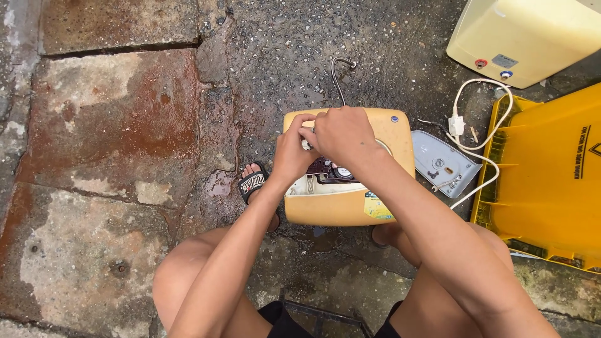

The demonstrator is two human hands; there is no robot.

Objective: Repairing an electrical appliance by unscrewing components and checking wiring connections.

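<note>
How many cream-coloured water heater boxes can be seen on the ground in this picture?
2. One water heater lies between the person's feet, under the left hand and right hand. The second water heater lies at the top right, partly cut off by the picture's edge.

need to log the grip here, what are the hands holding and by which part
Both hands, left hand and right hand, meet at the top edge of the open yellow water heater. The fingers hide whatever small part they pinch, so it cannot be told.
</note>
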